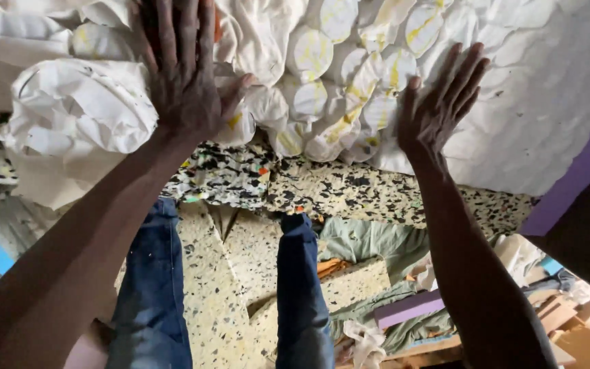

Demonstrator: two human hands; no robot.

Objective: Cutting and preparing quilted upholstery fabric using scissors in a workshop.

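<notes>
Hands press flat on a bed of white fabric-wrapped spring pockets [349, 75], round cloth cylinders packed side by side and streaked with yellow glue. The left hand [186, 75] lies palm down near the top left of the view, fingers stretched straight and close together, thumb pointing out to the right; its grip is fully open and has hold of nothing, only resting on the cloth. Just to its left a crumpled white cloth bundle [76, 113] bulges out at the edge of the pocket bed, touching the wrist side of that hand.

The right hand [438, 106] is well apart from the left, laid on the pockets where they meet a smooth white quilted cover [541, 116]. Its fingers are spread and extended, the palm against the surface, so its grip is also open and empty.

Under the pockets sits a thick speckled slab of cream and black rebonded foam [349, 195], whose front edge shows between the two forearms. A purple strip of edging [582, 171] runs along the right side of the cover.

Below, the person's legs in blue denim jeans [155, 287] stand on more speckled foam offcuts [220, 301] on the floor. Near the right leg lie a rumpled pale green cloth [370, 242], a purple rectangular block [408, 309] and some wooden pieces [568, 328].
</notes>
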